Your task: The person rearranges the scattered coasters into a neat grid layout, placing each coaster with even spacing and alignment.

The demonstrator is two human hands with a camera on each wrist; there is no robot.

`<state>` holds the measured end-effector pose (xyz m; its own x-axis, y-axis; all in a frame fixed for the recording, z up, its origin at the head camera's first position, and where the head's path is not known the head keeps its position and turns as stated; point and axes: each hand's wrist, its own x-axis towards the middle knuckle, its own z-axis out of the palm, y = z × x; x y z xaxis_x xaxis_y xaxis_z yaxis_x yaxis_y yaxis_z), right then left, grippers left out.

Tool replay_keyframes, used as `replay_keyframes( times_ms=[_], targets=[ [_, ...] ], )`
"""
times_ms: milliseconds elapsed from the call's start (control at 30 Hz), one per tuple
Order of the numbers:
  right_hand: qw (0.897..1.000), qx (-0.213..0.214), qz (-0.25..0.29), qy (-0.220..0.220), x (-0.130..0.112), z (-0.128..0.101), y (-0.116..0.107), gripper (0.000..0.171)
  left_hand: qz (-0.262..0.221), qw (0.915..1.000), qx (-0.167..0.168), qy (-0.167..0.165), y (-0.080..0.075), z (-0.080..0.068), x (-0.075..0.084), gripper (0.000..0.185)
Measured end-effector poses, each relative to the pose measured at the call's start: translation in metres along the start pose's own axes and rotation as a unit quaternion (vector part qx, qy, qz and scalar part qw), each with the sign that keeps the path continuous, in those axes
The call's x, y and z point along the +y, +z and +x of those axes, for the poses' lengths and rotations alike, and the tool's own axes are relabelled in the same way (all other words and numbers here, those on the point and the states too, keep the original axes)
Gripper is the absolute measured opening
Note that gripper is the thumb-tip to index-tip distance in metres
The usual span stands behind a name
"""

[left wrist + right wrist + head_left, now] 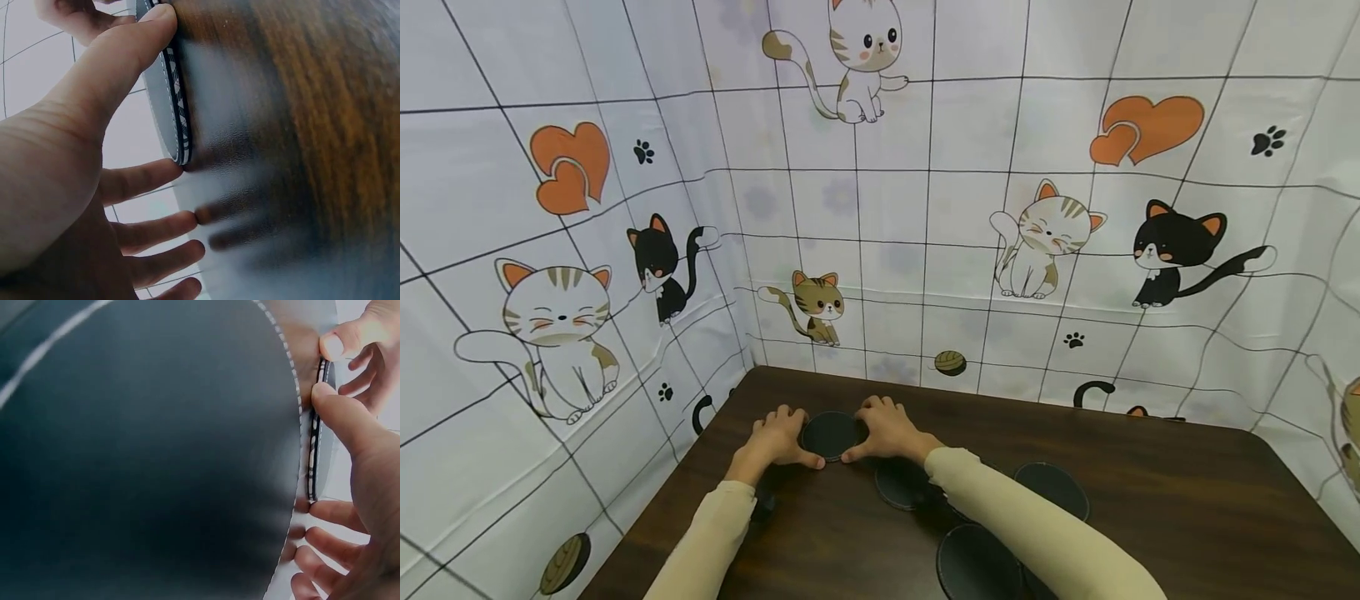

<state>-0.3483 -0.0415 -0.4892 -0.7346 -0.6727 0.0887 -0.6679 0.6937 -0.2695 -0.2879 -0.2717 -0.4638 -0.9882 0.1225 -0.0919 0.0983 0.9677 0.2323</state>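
A round black coaster (831, 436) with pale stitching lies flat on the brown table near its far left corner. My left hand (778, 437) grips its left side, thumb on the near rim and index fingertip at the far rim. From the opposite side my right hand (887, 429) holds it the same way, and the two thumbs come close together at the near edge. Its patterned black-and-white rim (179, 106) shows in the left wrist view, where the other left fingertips rest on or just above the tabletop. Another black coaster (156, 425) fills most of the right wrist view.
More black discs lie under and beside the right forearm: one close by (897, 485), one farther right (1052, 489) and one near the front (977, 562). A small dark object (763, 506) is partly hidden by the left wrist. Cat-printed white sheeting (895, 275) stands behind the table.
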Motion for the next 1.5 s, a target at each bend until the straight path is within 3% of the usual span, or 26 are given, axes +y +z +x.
replay_keyframes(
  times_ms=[433,633,933,1233,1367,1500],
  targets=[
    [0.999,0.011,0.047,-0.011,0.005,0.007,0.003,0.077,-0.022,0.9988,-0.016,0.04,0.002,0.01,-0.01,0.079],
    [0.995,0.022,0.091,-0.032,0.01,0.004,-0.005,0.076,-0.022,0.9977,0.007,0.063,-0.007,0.01,-0.009,0.074],
    [0.986,0.099,0.123,-0.062,0.02,-0.032,-0.047,0.074,-0.032,0.99,0.073,0.116,-0.029,-0.002,0.023,0.08],
    [0.977,0.157,0.102,-0.1,0.015,-0.082,-0.084,0.073,-0.04,0.9789,0.107,0.17,-0.056,-0.039,0.065,0.086],
    [0.973,0.174,0.101,-0.11,0.013,-0.109,-0.089,0.075,-0.039,0.9732,0.117,0.194,-0.053,-0.056,0.081,0.086],
    [0.976,0.163,0.102,-0.104,0.011,-0.138,-0.087,0.075,-0.026,0.9727,0.097,0.209,-0.041,-0.072,0.094,0.084]
  ],
)
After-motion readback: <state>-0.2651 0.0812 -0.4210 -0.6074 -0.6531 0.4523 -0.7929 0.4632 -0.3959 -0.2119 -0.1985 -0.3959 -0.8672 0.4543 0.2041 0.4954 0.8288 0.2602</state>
